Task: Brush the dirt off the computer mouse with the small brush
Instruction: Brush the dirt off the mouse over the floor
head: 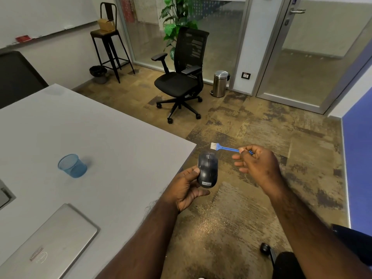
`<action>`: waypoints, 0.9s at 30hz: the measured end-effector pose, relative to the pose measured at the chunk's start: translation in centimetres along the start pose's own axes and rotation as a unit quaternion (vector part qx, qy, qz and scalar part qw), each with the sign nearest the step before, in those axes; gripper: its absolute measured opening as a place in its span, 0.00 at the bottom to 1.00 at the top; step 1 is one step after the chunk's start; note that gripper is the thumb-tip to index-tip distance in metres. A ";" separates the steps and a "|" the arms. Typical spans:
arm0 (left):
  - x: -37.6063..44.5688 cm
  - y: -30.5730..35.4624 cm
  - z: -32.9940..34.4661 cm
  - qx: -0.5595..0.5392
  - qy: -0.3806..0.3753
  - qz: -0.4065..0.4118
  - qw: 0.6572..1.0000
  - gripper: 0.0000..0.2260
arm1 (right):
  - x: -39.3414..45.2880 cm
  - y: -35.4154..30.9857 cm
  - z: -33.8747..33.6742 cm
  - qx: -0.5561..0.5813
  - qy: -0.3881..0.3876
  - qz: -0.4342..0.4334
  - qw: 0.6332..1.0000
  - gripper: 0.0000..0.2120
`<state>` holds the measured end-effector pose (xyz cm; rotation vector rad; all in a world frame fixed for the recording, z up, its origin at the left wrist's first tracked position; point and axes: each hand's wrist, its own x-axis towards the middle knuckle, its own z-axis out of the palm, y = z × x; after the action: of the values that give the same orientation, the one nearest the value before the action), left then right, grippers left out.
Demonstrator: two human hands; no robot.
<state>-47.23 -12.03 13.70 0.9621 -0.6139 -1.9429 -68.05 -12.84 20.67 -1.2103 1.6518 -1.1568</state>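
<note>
The computer mouse [207, 170] is held in the left hand [188, 188] just off the corner of the grey table [100, 137], at about 6 o'clock in the view. The thumb is pressed against the mouse's left flank and the remaining fingers are curled beneath the body, so the top shell and scroll wheel are presented upward and left unobstructed for brushing. The mouse is kept over the floor rather than the tabletop; it is judged that loosened dirt is meant to fall clear of the work surface.

At 3 o'clock from the mouse, the small brush [229, 148] is pinched by the right hand [256, 164] near the rear end of its blue handle, between thumb and forefinger; the other fingers are loosely extended and carry nothing. The bristle head is pointed toward the mouse and hangs just above its front edge, at 1 o'clock of the shell, without contact. A grip far back on the handle is judged to favour light, flicking strokes.

On the table, a closed laptop [54, 244] lies at 8 o'clock and a blue mesh cup [72, 166] at 9 o'clock. Further off, an office chair [181, 77] stands at 12 o'clock, with a steel pedal bin [220, 83] beside it.
</note>
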 end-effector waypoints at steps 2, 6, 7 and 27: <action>-0.2 0.1 0.3 -0.019 -0.009 -0.006 1.000 0.10 | -0.5 0.2 0.3 0.022 -0.004 0.006 1.000 0.05; -0.4 0.2 0.8 -0.078 -0.002 -0.030 0.996 0.11 | -1.2 0.3 0.7 0.042 -0.017 0.007 0.999 0.05; -0.3 0.1 0.9 -0.088 0.006 -0.039 0.995 0.11 | -1.4 0.3 0.8 0.039 -0.027 0.002 0.999 0.04; 0.4 -0.8 0.0 0.092 0.037 0.026 0.995 0.13 | -1.3 1.9 -0.3 -0.174 0.047 -0.093 0.979 0.05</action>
<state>-47.75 -11.98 13.01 1.1157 -0.7773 -1.8205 -68.45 -11.22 19.00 -1.5784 1.9012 -1.0778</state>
